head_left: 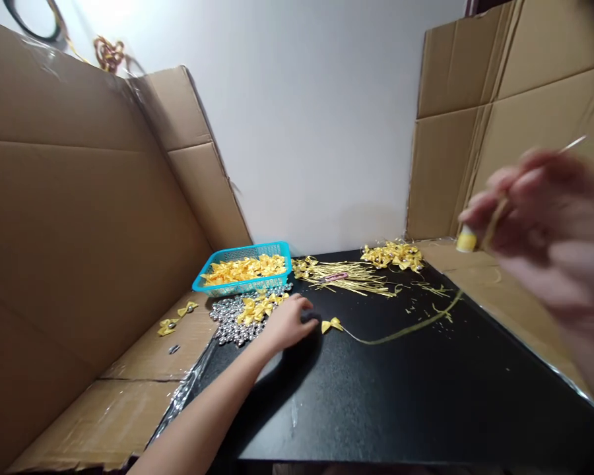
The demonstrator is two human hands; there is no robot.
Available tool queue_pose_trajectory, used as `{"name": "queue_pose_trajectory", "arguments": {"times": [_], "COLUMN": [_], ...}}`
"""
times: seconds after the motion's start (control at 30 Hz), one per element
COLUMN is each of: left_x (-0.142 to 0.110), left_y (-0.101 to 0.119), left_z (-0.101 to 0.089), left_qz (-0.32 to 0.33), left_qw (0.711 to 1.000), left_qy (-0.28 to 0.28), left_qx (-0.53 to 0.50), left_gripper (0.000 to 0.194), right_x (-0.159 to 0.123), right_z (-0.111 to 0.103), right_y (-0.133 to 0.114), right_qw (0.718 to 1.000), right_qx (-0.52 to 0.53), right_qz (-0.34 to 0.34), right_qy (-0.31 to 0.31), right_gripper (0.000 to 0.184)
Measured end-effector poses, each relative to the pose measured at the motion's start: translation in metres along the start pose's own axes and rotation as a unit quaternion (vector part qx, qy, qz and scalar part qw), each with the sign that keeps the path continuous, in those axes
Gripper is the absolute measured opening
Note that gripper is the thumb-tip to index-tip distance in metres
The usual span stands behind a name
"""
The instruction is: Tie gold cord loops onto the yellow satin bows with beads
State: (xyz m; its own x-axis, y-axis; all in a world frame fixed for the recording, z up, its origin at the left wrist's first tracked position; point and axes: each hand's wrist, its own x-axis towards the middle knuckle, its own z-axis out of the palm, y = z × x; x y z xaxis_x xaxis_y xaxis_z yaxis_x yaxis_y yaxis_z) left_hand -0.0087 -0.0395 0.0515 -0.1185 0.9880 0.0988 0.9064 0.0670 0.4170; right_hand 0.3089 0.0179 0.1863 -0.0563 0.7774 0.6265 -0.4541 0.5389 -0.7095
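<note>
My right hand (549, 218) is raised at the right, blurred, its fingers closed on a needle (573, 144) whose bright end sticks out beyond them. A thin yellow ribbon (400, 333) hangs from this hand down to the black table and runs left to a yellow bow (332, 325). Just left of that bow is my left hand (292, 321), low over the table, thumb and fingers apart with nothing visible between them. Beside it lie a loose group of yellow bows (260, 307) and a spread of silver beads (230, 323), partly covered by the hand.
A blue basket (198, 282) of yellow bows stands at the back left. Cut ribbon strips (361, 280), pink-handled snips (334, 277) and a heap of beaded bows (393, 256) lie behind. A yellow spool (466, 240) stands right. Cardboard walls (69, 231) flank the black table (376, 409).
</note>
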Motion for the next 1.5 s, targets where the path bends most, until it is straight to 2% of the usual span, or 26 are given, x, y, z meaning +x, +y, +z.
{"name": "queue_pose_trajectory", "arguments": {"times": [0.1, 0.17, 0.2, 0.3, 0.4, 0.53, 0.63, 0.67, 0.73, 0.83, 0.93, 1.0, 1.13, 1.37, 1.5], "left_x": [-0.004, -0.01, -0.012, -0.016, -0.015, -0.013, -0.011, -0.011, -0.009, -0.009, -0.013, -0.017, -0.021, -0.022, -0.025], "left_y": [-0.038, -0.057, -0.063, -0.068, -0.067, -0.069, -0.063, -0.057, -0.042, -0.014, 0.01, 0.019, 0.025, 0.029, 0.031], "left_z": [-0.049, -0.071, -0.076, -0.07, -0.054, -0.048, -0.047, -0.044, -0.03, 0.005, 0.037, 0.049, 0.052, 0.05, 0.049], "left_qz": [-0.074, -0.098, -0.097, -0.07, -0.065, -0.071, -0.043, -0.032, -0.018, -0.013, -0.008, -0.014, -0.041, -0.04, -0.033], "left_qw": [0.995, 0.99, 0.99, 0.992, 0.993, 0.996, 0.996, 0.992, 0.979, 0.948, 0.921, 0.896, 0.833, 0.831, 0.826], "left_qy": [-0.011, -0.029, -0.039, -0.067, -0.07, -0.046, -0.019, -0.003, 0.037, 0.077, 0.061, 0.046, 0.043, 0.041, 0.029], "left_qx": [0.071, 0.094, 0.096, 0.084, 0.066, 0.01, -0.082, -0.12, -0.2, -0.31, -0.385, -0.441, -0.55, -0.554, -0.562], "left_gripper": [0.007, 0.01, 0.013, 0.018, 0.014, 0.011, 0.008, 0.012, 0.029, 0.046, 0.044, 0.038, 0.029, 0.025, 0.024], "right_x": [-0.025, -0.042, -0.051, -0.078, -0.093, -0.09, -0.086, -0.087, -0.092, -0.105, -0.116, -0.12, -0.123, -0.123, -0.123], "right_z": [0.016, 0.017, 0.016, 0.013, 0.01, 0.007, 0.006, 0.007, 0.011, 0.021, 0.031, 0.034, 0.034, 0.034, 0.035], "right_y": [0.049, 0.089, 0.109, 0.157, 0.18, 0.184, 0.183, 0.182, 0.181, 0.178, 0.177, 0.179, 0.184, 0.185, 0.184], "right_qw": [0.996, 0.985, 0.975, 0.933, 0.912, 0.924, 0.919, 0.916, 0.913, 0.915, 0.92, 0.922, 0.922, 0.922, 0.93], "right_qx": [0.01, -0.019, -0.038, -0.065, -0.086, -0.086, -0.085, -0.082, -0.068, -0.038, -0.014, -0.004, 0.01, 0.003, 0.005], "right_qz": [0.072, 0.136, 0.171, 0.283, 0.336, 0.317, 0.333, 0.34, 0.345, 0.327, 0.3, 0.294, 0.292, 0.29, 0.282], "right_qy": [-0.051, -0.106, -0.137, -0.214, -0.218, -0.194, -0.195, -0.197, -0.207, -0.234, -0.252, -0.252, -0.254, -0.256, -0.235], "right_gripper": [0.017, 0.018, 0.02, 0.036, 0.045, 0.041, 0.038, 0.038, 0.039, 0.039, 0.035, 0.034, 0.033, 0.031, 0.032]}}
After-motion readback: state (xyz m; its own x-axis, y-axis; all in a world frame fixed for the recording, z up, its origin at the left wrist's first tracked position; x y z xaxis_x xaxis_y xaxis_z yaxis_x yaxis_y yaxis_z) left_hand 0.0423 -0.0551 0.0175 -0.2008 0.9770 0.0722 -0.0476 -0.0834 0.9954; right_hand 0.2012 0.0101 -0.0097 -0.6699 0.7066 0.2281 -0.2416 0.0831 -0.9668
